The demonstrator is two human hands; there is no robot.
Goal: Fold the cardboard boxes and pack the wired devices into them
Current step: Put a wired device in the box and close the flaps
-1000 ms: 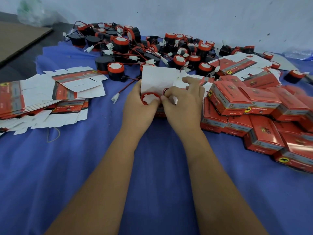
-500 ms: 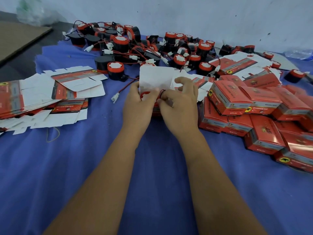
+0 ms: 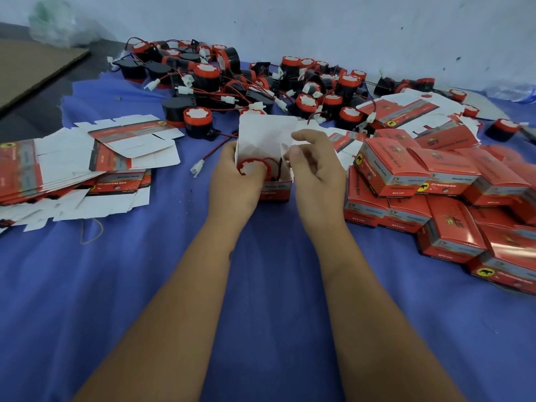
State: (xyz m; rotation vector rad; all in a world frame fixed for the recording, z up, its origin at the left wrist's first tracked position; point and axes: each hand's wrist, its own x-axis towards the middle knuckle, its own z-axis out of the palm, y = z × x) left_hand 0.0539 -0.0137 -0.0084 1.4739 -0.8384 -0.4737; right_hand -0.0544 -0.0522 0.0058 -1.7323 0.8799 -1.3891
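An open red cardboard box [image 3: 275,187] stood on the blue cloth [image 3: 261,314], its white lid flap upright. It was gripped at its left side by the left hand [image 3: 232,181], whose thumb pressed on the red-capped wired device [image 3: 251,167] seated inside. A side flap of the box was pinched by the right hand [image 3: 316,172]. Closed boxes [image 3: 435,198] were piled to the right, flat blanks [image 3: 72,163] lay to the left, and loose devices [image 3: 261,79] were heaped beyond.

Lighting: even, soft, moderately bright; shadows faint. Glare on glossy boxes [image 3: 452,245] at four o'clock. Edges bowed, slightly soft.
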